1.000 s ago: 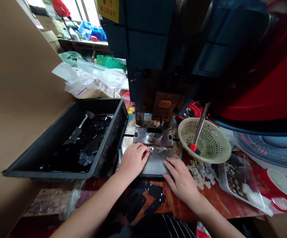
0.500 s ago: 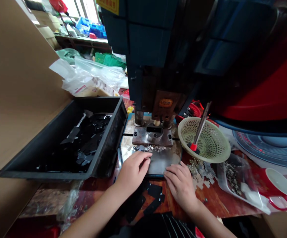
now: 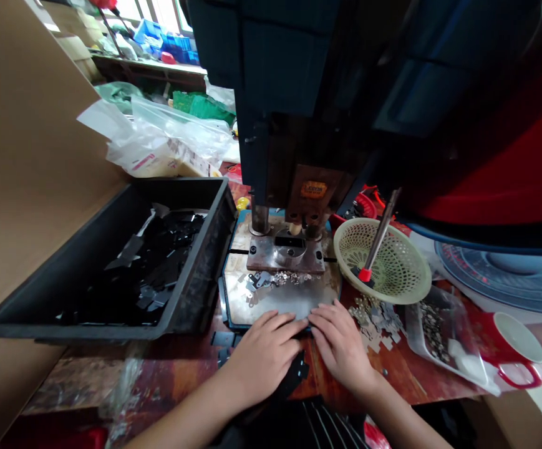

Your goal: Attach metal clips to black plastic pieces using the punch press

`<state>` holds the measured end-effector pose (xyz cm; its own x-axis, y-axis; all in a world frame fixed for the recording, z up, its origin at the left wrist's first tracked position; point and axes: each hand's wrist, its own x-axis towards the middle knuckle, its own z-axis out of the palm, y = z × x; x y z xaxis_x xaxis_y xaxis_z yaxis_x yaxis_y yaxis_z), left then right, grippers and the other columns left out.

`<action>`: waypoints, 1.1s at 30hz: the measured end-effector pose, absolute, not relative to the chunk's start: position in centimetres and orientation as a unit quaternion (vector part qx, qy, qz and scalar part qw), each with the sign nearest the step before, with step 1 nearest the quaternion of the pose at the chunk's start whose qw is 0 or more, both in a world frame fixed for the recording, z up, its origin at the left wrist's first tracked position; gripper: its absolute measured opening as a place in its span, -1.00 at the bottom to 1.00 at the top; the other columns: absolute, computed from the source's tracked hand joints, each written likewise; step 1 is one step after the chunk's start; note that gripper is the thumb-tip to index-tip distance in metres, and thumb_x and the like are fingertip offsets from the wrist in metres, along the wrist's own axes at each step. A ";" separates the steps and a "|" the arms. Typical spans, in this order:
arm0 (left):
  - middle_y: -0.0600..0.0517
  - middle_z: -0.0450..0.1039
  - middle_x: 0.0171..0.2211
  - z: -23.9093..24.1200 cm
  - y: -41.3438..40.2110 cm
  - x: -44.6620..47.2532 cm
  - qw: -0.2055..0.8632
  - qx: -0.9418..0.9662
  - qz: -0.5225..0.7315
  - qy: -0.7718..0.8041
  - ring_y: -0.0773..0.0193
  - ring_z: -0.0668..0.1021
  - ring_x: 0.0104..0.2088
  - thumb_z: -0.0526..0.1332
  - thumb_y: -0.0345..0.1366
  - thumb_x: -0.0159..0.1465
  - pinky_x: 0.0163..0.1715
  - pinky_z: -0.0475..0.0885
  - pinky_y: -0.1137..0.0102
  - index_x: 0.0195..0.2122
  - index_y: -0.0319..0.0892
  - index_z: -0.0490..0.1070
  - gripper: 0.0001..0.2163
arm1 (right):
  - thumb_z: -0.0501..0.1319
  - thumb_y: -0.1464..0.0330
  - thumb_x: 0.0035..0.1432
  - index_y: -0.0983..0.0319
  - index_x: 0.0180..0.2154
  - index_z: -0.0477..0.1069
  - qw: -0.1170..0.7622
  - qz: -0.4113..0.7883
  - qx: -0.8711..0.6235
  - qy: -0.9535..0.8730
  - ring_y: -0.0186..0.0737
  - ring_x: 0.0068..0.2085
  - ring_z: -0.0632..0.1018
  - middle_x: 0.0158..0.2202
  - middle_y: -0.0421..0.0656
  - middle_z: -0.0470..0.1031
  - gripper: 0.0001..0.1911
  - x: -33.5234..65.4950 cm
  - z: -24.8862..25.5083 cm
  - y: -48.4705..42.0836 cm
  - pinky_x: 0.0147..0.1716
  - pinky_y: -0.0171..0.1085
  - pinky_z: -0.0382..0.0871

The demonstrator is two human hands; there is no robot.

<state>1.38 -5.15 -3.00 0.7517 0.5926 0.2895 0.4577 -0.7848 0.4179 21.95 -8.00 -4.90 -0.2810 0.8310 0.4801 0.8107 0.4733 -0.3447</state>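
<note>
My left hand (image 3: pixel 273 350) lies palm down at the front edge of the press's metal plate (image 3: pixel 299 304), fingers stretched out and a little apart. Beside it, my right hand (image 3: pixel 343 346) rests over the same edge with its fingers laid out; the two hands' fingertips nearly meet. I see nothing held, though the undersides of both hands are hidden. Small metal pieces (image 3: pixel 289 279) and thin flat tabs (image 3: pixel 257 280) lie on the plate, before the die block (image 3: pixel 285 257). Black flat pieces (image 3: pixel 299 371) are partly covered by my left hand.
A black tray (image 3: pixel 191 274) of dark sheet pieces stands left. To the right are a pale green basket (image 3: pixel 408 262) with a red-collared metal rod (image 3: pixel 379 237), loose metal pieces (image 3: pixel 377 321), a clear tub (image 3: pixel 432 333) and a red mug (image 3: pixel 495 340). The blue press (image 3: pixel 280 68) rises ahead.
My left hand has moved down and right from the plate toward my right hand, its fingers now extended. More flat tabs show on the plate's left. My right hand has hardly moved.
</note>
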 end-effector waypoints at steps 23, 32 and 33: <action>0.00 0.26 0.17 -2.6 -4.9 1.3 0.196 0.876 0.236 0.373 0.08 0.34 0.12 0.16 -0.37 0.24 0.12 0.16 0.03 -0.33 -0.09 0.48 -0.89 | 0.09 0.41 0.20 0.15 -0.32 0.37 0.367 0.052 -0.590 -0.717 -0.19 -0.20 0.50 -0.29 -0.17 0.51 -0.89 20.8 -3.2 -5.9 0.12 0.10 0.09; 0.03 0.50 -0.26 -0.3 -2.0 -1.4 0.377 0.658 0.393 0.521 0.26 0.54 -0.28 0.15 -0.25 0.26 -0.28 0.45 0.39 -0.20 -0.10 0.45 -0.85 | 0.15 0.36 0.15 0.18 -0.38 0.46 0.474 0.040 -0.575 -0.665 -0.18 -0.19 0.47 -0.27 -0.15 0.49 -0.88 19.6 0.8 3.5 -0.14 -0.18 0.33; 0.03 0.51 -0.24 -0.1 -1.5 -1.5 0.393 0.637 0.405 0.525 0.26 0.54 -0.29 0.16 -0.25 0.25 -0.28 0.46 0.40 -0.16 -0.10 0.45 -0.83 | 0.15 0.36 0.15 0.18 -0.38 0.47 0.460 0.027 -0.576 -0.675 -0.16 -0.19 0.47 -0.26 -0.14 0.49 -0.87 19.5 1.0 4.5 -0.13 -0.17 0.32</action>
<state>-1.46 -1.54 -0.12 0.1203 0.9875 0.1017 0.3507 -0.1382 0.9262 19.49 4.47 0.97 0.0867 0.8028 0.5899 0.7527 0.3350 -0.5667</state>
